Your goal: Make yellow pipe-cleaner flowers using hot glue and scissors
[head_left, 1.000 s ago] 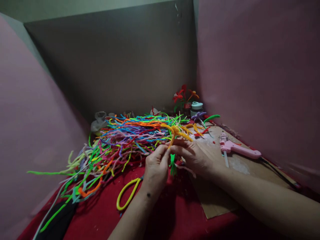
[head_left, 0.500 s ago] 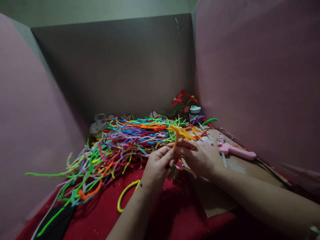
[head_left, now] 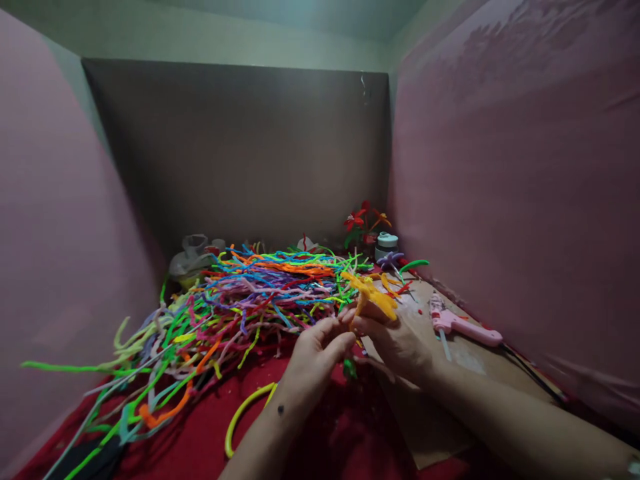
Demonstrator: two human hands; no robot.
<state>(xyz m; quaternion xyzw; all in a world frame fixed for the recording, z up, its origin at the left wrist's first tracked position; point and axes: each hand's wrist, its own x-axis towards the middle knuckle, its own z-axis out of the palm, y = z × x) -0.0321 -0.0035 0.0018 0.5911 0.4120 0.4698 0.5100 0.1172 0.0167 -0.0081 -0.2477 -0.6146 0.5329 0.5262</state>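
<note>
An orange-yellow pipe-cleaner flower (head_left: 373, 297) is held up between my two hands, its petals spread at the top. My right hand (head_left: 397, 343) is closed, pinching the stem just under the petals. My left hand (head_left: 317, 353) is closed too, thumb and fingertips meeting at the lower stem; its exact grip is partly hidden. Below the fingers hangs a small green piece (head_left: 350, 369), blurred. Behind and left of my hands spreads a big heap of multicoloured pipe cleaners (head_left: 280, 293).
A pink glue gun (head_left: 467, 327) lies on a cardboard sheet (head_left: 425, 427) at right. Behind stand a lidded jar (head_left: 387, 245) and red flowers (head_left: 363, 220); a purple flower (head_left: 390, 260) lies nearby. A yellow loop (head_left: 240, 413) rests on the red cloth (head_left: 180, 447).
The view has tilted up, so the scene sits lower. The flower has turned, showing more of its petals, and my left fingers have shifted on the stem.
</note>
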